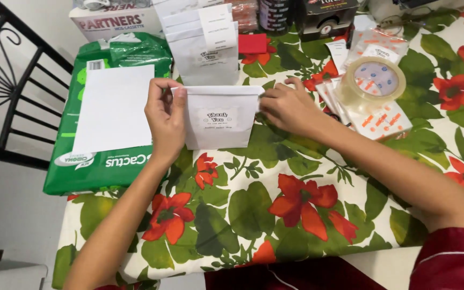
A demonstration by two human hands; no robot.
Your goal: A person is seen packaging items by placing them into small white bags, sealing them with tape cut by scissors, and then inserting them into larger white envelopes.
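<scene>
The envelope (218, 118) looks like matt white paper. Tape roll (371, 79) is glossy clear plastic, the tablecloth (275, 215) is smooth and slightly shiny.

Both hands (166, 115) (288, 107) pinch a white labelled envelope (220, 118).

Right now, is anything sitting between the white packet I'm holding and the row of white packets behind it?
Nothing visible. The white packet, gripped by the left hand and right hand, sits just in front of the stack of white packets, with only tablecloth between.
</scene>
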